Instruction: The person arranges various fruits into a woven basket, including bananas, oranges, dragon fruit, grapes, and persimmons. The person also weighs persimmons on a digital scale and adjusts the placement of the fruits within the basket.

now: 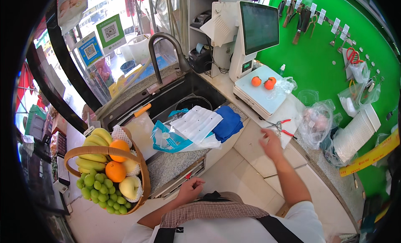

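Observation:
My right hand hangs in the air near red-handled pruning shears, its fingers apart and holding nothing. The shears lie spread on the white counter. My left hand is at the front of my body with curled fingers; whether anything is inside them cannot be told. To its left stands a wicker basket with bananas, oranges, green grapes and a pale apple in a foam net. A scale bears several persimmons and a crumpled plastic bag.
A black sink with a tall faucet lies ahead. White padded sheeting, a blue cloth and an orange-handled knife are beside it. Bagged fruit lies at the right; tools hang on the green wall.

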Tool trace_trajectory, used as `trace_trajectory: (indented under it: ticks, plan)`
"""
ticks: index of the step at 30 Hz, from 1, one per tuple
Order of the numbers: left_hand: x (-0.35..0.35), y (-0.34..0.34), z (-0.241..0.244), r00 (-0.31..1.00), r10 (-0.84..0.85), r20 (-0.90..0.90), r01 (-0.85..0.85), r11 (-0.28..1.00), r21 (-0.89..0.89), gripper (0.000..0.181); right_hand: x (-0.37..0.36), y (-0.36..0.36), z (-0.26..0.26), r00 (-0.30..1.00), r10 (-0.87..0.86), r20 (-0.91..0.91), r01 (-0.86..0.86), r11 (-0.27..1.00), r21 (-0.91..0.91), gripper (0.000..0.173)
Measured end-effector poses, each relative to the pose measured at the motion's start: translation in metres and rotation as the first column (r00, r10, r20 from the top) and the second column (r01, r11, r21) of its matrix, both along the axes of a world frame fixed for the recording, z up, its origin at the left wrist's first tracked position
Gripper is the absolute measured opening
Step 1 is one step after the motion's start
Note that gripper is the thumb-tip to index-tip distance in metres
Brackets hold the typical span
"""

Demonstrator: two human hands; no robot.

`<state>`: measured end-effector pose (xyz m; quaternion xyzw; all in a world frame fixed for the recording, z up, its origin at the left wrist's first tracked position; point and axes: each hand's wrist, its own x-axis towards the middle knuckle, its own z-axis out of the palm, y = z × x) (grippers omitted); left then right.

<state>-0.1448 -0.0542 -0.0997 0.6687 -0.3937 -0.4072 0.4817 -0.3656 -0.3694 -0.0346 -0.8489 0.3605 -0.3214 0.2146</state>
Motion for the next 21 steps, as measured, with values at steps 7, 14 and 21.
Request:
trace_trajectory:
  ticks: [7,14,21]
  plan:
    - [-0.008,-0.032,0.012,0.982,0.182,0.046,-0.179,0.982,-0.060,0.016,0.036,-0.201,0.037,0.975,-0.220,0.012,0.212,0.920,-0.329,0.051]
    - [-0.065,-0.008,0.006,0.782,0.604,-0.158,-0.587,0.797,0.140,0.015,0.081,-0.281,-0.001,0.978,-0.164,-0.127,0.086,0.880,-0.468,0.055]
    - [-0.108,-0.060,0.004,0.876,0.476,0.082,-0.479,0.877,0.030,0.024,0.074,-0.324,-0.024,0.984,-0.069,-0.163,-0.034,0.830,-0.556,0.047]
